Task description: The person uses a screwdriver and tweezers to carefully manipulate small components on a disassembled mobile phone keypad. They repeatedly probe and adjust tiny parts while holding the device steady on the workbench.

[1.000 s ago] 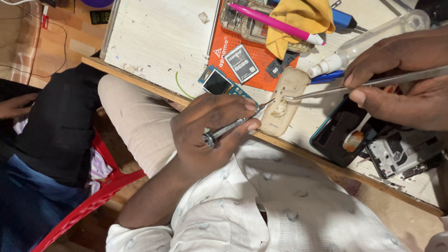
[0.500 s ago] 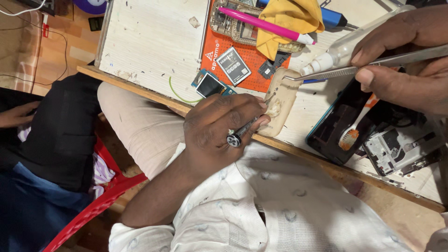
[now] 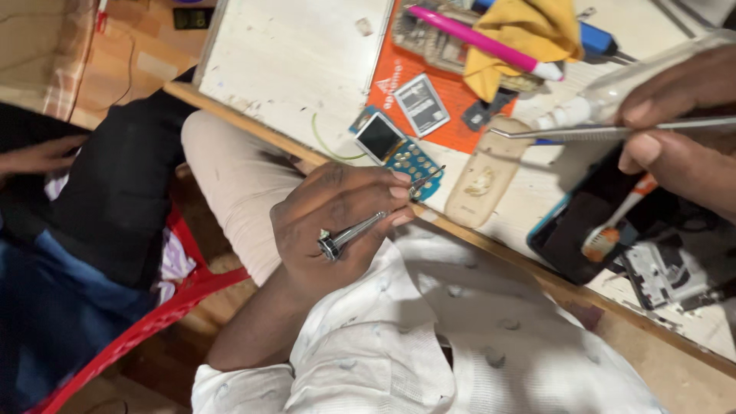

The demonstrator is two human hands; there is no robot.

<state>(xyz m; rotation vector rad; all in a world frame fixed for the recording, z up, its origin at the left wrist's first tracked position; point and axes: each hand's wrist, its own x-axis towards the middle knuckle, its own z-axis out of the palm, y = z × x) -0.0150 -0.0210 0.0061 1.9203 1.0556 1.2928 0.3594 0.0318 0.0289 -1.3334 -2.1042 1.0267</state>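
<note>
My left hand [image 3: 337,222] sits at the wooden table edge, shut on a small metal screwdriver [image 3: 360,230] whose tip points up right. The tip is beside a small phone with a blue keypad [image 3: 399,149]. My right hand [image 3: 682,130] is at the right edge and pinches metal tweezers [image 3: 598,132]. Their tip hovers above the upper end of a beige phone casing [image 3: 483,180] that lies on the white board.
An orange mat [image 3: 383,84] holds a battery [image 3: 422,103]; above lie a pink pen [image 3: 483,42] and yellow cloth [image 3: 529,34]. A dark phone [image 3: 575,230] with an orange-handled brush [image 3: 613,226] lies right. Another person's hand [image 3: 38,157] and a red chair [image 3: 153,322] are on the left.
My left hand has drawn back from the beige casing toward the table edge with the screwdriver. The blue-keypad phone is now uncovered. The tweezers stay near the casing's top.
</note>
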